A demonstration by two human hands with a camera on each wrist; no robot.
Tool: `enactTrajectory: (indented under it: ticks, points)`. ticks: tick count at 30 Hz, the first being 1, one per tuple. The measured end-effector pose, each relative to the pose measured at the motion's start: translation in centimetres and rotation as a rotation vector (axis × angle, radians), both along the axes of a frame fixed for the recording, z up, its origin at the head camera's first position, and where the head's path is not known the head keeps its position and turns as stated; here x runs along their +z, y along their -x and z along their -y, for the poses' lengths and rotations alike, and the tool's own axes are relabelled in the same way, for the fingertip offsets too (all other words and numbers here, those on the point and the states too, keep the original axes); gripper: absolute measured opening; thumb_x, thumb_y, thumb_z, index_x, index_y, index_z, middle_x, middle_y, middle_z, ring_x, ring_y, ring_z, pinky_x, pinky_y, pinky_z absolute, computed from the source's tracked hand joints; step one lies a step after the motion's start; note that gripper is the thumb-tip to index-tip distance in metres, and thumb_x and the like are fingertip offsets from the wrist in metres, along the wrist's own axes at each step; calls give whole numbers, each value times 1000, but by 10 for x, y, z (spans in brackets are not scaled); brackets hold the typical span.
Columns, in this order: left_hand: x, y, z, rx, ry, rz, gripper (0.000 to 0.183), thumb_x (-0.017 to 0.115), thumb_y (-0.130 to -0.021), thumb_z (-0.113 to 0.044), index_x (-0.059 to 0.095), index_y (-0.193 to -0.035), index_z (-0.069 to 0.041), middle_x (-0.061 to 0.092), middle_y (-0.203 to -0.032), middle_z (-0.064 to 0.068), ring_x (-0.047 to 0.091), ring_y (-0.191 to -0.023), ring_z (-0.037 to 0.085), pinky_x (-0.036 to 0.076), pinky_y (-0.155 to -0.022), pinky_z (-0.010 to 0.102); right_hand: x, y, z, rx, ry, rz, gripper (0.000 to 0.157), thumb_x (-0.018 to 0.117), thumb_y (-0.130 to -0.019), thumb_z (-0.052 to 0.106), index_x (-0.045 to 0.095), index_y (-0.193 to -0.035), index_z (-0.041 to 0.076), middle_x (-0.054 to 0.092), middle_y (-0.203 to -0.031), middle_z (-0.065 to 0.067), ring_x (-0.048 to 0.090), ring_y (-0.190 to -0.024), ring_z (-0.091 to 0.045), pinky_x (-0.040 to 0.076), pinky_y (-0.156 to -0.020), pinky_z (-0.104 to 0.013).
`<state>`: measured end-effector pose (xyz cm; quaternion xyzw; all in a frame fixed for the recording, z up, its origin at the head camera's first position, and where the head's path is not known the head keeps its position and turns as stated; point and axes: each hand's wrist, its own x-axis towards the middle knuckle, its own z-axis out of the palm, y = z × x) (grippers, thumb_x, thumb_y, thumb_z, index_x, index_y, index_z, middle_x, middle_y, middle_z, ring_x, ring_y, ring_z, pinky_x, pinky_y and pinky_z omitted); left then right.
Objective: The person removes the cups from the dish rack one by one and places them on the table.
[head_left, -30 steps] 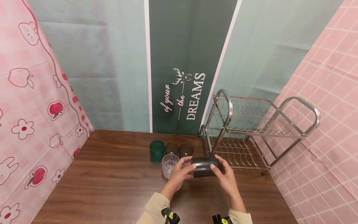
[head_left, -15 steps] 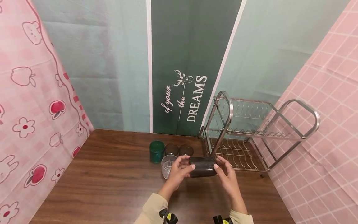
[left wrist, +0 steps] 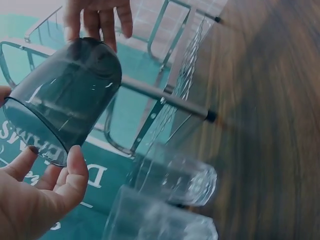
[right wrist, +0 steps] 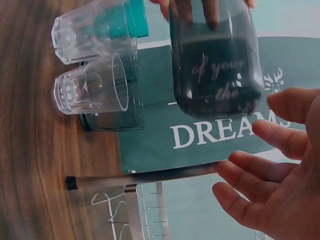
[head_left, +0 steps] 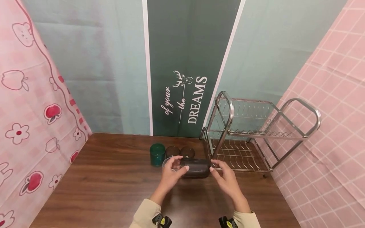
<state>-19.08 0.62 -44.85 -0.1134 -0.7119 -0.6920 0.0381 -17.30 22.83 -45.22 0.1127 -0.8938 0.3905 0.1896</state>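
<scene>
A dark, see-through glass tumbler (head_left: 196, 168) is held on its side above the table. My left hand (head_left: 170, 175) grips it around the rim end, thumb on the near side. My right hand (head_left: 228, 182) is at the base end; in the right wrist view its fingers (right wrist: 240, 185) are spread and stand just off the glass. Two clear tumblers (right wrist: 90, 85) stand side by side on the table below, mostly hidden by my left hand and the dark tumbler in the head view. Behind them are a green tumbler (head_left: 157, 155) and two dark ones (head_left: 187, 152).
A two-tier metal dish rack (head_left: 228, 126) stands on the right side of the wooden table (head_left: 108, 183), with one leg close to the held tumbler. A printed curtain (head_left: 122, 79) hangs along the back, and pink cloths (head_left: 322, 126) border both sides.
The dark tumbler and my left hand have shifted left, now covering more of the clear glassware. My right hand has come away from its hold on the base. The head view has shifted slightly.
</scene>
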Motion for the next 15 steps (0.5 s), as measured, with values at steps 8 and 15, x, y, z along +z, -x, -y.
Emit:
enactTrajectory:
  ticks: [8, 15]
  points:
    - [9, -5, 22, 84, 83, -51, 36, 69, -70, -14, 57, -104, -10, 50, -97, 20, 48, -84, 36, 38, -74, 47, 0, 1, 3, 58, -205, -20, 37, 65, -76, 17, 55, -111, 8, 47, -116, -18, 42, -108, -29, 33, -82, -49]
    - [-8, 10, 36, 118, 129, -46, 37, 70, -70, -23, 57, -105, -19, 50, -97, 11, 47, -84, 27, 37, -73, 40, 4, 5, 12, 48, -321, 53, 43, 66, -74, 22, 54, -112, 7, 43, -118, -24, 40, -108, -35, 35, -82, -49]
